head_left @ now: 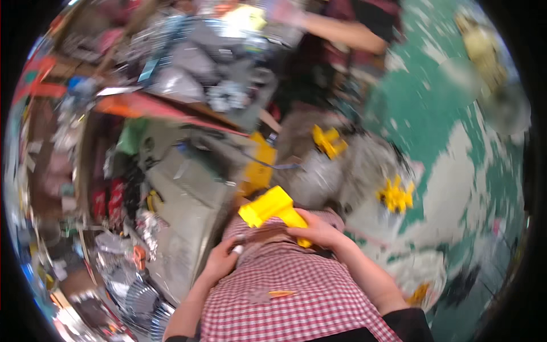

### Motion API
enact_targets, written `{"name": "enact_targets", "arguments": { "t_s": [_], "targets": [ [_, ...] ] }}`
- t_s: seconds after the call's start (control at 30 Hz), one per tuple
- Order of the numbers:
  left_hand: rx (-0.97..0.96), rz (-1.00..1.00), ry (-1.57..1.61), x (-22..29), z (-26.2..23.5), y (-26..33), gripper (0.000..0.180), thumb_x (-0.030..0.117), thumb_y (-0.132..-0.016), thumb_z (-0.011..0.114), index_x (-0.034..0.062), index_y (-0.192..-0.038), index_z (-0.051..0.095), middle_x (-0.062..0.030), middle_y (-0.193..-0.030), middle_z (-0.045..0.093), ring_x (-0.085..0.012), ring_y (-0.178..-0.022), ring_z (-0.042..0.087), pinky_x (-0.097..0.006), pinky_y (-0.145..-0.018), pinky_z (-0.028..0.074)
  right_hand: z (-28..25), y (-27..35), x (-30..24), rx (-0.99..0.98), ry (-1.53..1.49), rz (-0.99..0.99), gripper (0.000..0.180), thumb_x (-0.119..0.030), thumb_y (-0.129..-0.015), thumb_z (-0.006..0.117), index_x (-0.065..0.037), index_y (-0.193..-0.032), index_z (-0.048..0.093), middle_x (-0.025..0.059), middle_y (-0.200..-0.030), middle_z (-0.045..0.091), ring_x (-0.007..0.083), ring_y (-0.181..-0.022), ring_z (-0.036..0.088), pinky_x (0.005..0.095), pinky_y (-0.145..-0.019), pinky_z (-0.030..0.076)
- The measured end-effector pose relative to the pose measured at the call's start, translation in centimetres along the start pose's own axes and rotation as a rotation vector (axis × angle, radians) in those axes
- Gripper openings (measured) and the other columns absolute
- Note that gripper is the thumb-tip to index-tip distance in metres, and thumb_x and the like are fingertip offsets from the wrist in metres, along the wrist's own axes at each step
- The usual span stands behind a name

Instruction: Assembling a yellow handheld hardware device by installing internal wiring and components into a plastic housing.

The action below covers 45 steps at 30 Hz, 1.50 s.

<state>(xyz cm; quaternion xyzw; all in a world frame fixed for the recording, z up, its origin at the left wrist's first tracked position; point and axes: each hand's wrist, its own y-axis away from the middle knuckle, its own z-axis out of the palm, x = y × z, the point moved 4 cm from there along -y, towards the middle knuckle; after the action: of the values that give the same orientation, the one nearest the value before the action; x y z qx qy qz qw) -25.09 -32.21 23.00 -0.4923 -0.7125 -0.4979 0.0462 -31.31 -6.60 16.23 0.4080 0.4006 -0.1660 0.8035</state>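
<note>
Looking in from my remote seat, I see the green floor (433, 102), the largest thing, spreading to the right of and beyond the fingers of the right hand (319, 229). To the left of the left hand (219, 261) stands a grey bench (185, 214), and farther ahead of the right fingers lies a pale grey sack (364, 162). Behind both sets of fingers, toward the wearer, is a red-checked apron (273, 313). Just ahead of the right fingertips, over the apron, is the yellow piece (265, 208), its narrow arm pinched between the right fingers. Its long axis, as I read it, slants from far left to near right: the broad blocky end points away to the left, and the slim end runs back beneath the fingers. Smaller, beyond the right hand, are one spiky yellow part (329, 141) on the sack and another spiky yellow part (395, 195) farther right. I judge the work to be partway: the piece is picked up, while setting it down is left; I can't tell whether it is finished. The left fingers curl apart from it, a tiny white thing (237, 249) at their tips; whether they pinch it, I can't tell.
</note>
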Motion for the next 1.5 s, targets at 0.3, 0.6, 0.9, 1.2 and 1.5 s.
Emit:
{"name": "enact_targets", "arguments": {
  "t_s": [0.3,0.6,0.9,1.2,1.5],
  "targets": [
    [0.145,-0.053,0.071,-12.4,-15.5,2.2,0.033,0.021,-0.088,0.054,0.0074,-0.118,0.061,-0.0140,-0.114,0.064,-0.0286,-0.101,0.063,-0.037,-0.089,0.048,18.6,-19.0,-13.7,-0.061,0.825,-0.536,0.062,-0.027,-0.079,0.070,0.002,-0.128,0.044,0.0246,-0.109,0.061,0.0428,-0.100,0.059,0.0450,-0.083,0.047],
    [0.253,-0.067,0.361,-22.8,-21.8,4.0,0.035,0.015,-0.085,0.058,0.0029,-0.118,0.058,-0.0151,-0.109,0.064,-0.0300,-0.100,0.062,-0.037,-0.085,0.049,39.7,-21.6,-30.0,-1.331,-0.172,-0.728,0.034,-0.027,-0.091,0.057,0.002,-0.109,0.057,0.0173,-0.108,0.057,0.0323,-0.102,0.053,0.0468,-0.088,0.041],
    [0.413,-0.124,0.481,-28.0,-21.5,3.4,0.033,0.000,-0.082,0.059,0.0026,-0.115,0.060,-0.0148,-0.105,0.065,-0.0314,-0.098,0.063,-0.035,-0.084,0.050,43.9,-23.8,-25.4,-1.312,-0.509,-0.565,0.043,-0.032,-0.083,0.070,0.004,-0.107,0.065,0.0099,-0.091,0.065,0.0242,-0.079,0.060,0.0381,-0.077,0.043],
    [0.693,-0.110,0.684,-27.9,-13.7,5.3,0.028,-0.005,-0.084,0.056,0.0021,-0.110,0.063,-0.0111,-0.097,0.067,-0.0228,-0.090,0.065,-0.032,-0.082,0.049,41.1,-19.1,-15.1,-1.251,-0.574,-0.476,0.045,-0.033,-0.083,0.068,0.005,-0.107,0.065,0.0109,-0.092,0.066,0.0228,-0.079,0.060,0.0386,-0.082,0.040],
    [0.934,0.289,0.585,-27.7,-4.5,11.8,0.035,-0.010,-0.073,0.054,-0.0009,-0.105,0.064,-0.0110,-0.088,0.067,-0.0243,-0.079,0.063,-0.033,-0.072,0.050,40.5,-12.7,-5.0,-1.566,-0.614,-0.554,0.043,-0.033,-0.084,0.069,0.007,-0.101,0.066,0.0133,-0.090,0.065,0.0256,-0.078,0.060,0.0376,-0.077,0.043]
  ]
}}
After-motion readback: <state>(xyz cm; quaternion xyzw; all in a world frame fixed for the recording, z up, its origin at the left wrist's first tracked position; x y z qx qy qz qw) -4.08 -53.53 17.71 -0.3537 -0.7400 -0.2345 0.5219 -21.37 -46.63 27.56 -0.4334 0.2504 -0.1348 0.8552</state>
